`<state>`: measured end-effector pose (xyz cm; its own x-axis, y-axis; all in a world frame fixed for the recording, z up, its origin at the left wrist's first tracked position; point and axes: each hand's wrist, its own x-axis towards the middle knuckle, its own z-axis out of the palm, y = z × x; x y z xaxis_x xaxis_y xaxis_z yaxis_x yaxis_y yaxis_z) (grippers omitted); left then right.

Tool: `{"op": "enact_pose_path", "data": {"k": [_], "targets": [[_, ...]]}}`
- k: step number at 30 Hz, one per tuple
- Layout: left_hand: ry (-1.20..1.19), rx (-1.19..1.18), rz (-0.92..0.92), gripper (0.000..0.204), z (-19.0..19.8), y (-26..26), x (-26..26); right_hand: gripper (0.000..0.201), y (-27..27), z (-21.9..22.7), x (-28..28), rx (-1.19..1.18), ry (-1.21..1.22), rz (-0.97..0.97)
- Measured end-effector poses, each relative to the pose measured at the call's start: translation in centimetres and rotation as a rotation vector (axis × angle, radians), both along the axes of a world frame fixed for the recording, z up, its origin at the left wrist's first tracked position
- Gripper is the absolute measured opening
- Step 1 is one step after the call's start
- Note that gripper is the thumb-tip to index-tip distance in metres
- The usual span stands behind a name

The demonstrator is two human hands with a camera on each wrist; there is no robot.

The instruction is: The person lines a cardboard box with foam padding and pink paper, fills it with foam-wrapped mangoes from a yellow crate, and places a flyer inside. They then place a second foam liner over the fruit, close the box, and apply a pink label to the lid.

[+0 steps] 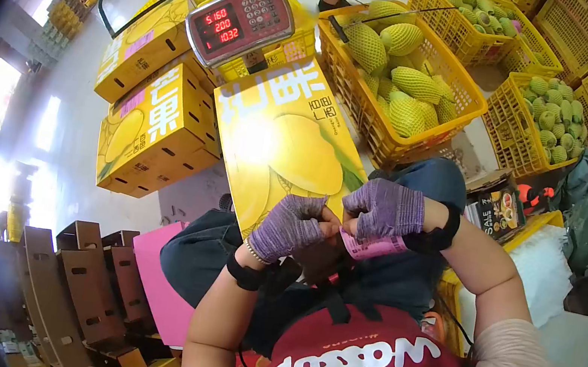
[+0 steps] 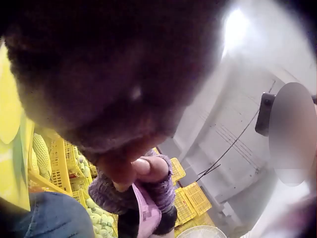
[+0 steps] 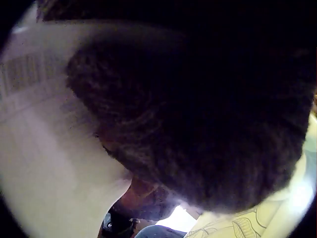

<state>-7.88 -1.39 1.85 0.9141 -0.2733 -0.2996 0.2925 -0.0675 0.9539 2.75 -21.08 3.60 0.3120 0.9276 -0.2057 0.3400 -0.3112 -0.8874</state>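
Both hands wear purple fingerless knit gloves and meet over the lap, at the near end of a yellow mango carton [image 1: 307,157]. My right hand [image 1: 385,211] pinches a printed pink label [image 1: 373,248], which hangs below it toward the right wrist. Curled fingers of my left hand [image 1: 289,227] pinch at the label's left edge, fingertips close against the right hand's. In the left wrist view, the label [image 2: 147,210] shows beside the right thumb. Barcode-like print shows on the label [image 3: 54,134] in the right wrist view, where the glove hides the fingertips.
Behind the carton stands a scale with a lit red display [image 1: 242,22]. A yellow crate [image 1: 405,151] of net-wrapped mangoes is at the right. More cartons [image 1: 161,129] are stacked left, with brown box parts [image 1: 95,291] nearer. A pink sheet [image 1: 161,281] lies by the left knee.
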Motion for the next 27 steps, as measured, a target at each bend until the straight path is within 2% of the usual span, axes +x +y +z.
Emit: {"op": "enact_pose_path", "data": {"k": [2, 5, 6, 8, 9, 10, 11, 13, 15, 17, 19, 20, 22, 23, 24, 26, 27], "targets": [[-0.026, 0.005, -0.005, 0.013, -0.3, 0.1, 0.0, 0.014, 0.1, 0.3, -0.2, -0.037, 0.083, -0.033], [-0.034, 0.025, -0.012, 0.013, -0.6, 0.3, -0.1, 0.015, 0.1, -0.1, 0.1, -0.102, 0.08, -0.002], [-0.01, -0.041, -0.011, 0.013, -0.7, 0.4, -0.1, 0.015, 0.1, 0.0, -0.2, -0.103, 0.08, 0.001], [0.008, -0.107, -0.004, 0.013, -0.2, 0.5, -0.4, 0.018, 0.2, 0.4, -1.2, 0.207, 0.323, -0.118], [0.187, -0.295, 0.035, 0.014, 0.5, 0.4, -0.7, 0.018, 0.3, 0.2, -1.3, 0.207, 0.314, -0.11], [0.361, -0.483, 0.071, 0.015, 1.0, 0.3, -0.9, 0.023, 0.5, -0.2, -1.4, 0.412, 0.156, -0.034], [0.029, -0.288, 0.025, 0.015, 1.4, -0.2, -1.5, 0.028, 0.8, 0.0, -1.5, 0.615, -0.005, 0.043], [0.359, -0.58, 0.002, 0.018, 3.6, 0.3, -2.1, 0.026, 0.8, 1.1, -2.2, 0.634, -0.097, 0.031], [0.43, -0.744, 0.03, 0.02, 3.3, 0.4, -2.9, 0.023, 1.2, 1.8, -2.4, 0.759, -0.223, -0.008], [0.347, -0.737, 0.169, 0.02, 2.5, -0.5, -3.1, 0.019, 1.8, 2.1, -2.0, 0.806, -0.284, -0.019], [0.281, -0.585, 0.23, 0.02, 2.3, -0.4, -3.6, 0.02, 2.7, 1.7, -1.8, 0.823, -0.34, -0.053], [0.513, -1.014, 0.103, 0.02, 0.2, 0.6, -3.4, 0.02, 3.0, 1.0, -1.5, 0.829, -0.367, -0.046], [0.448, -1.007, 0.143, 0.022, -0.8, 0.8, -3.8, 0.021, 4.1, -0.2, -1.1, 0.64, 0.024, 0.055], [0.412, -1.002, 0.13, 0.023, -1.0, 1.2, -3.7, 0.021, 4.3, -0.5, -1.1, 0.642, 0.012, 0.059], [0.403, -1.003, 0.126, 0.023, -1.1, 1.5, -3.4, 0.019, 4.2, -0.7, -1.1, 0.584, 0.135, 0.053], [0.358, -0.801, 0.284, 0.022, -0.8, 1.7, -3.2, 0.021, 4.5, -0.3, -1.0, 0.501, 0.342, 0.032], [0.362, -0.805, 0.288, 0.022, -0.5, 1.8, -3.1, 0.021, 4.7, -0.2, -0.7, 0.496, 0.347, 0.032]]}}
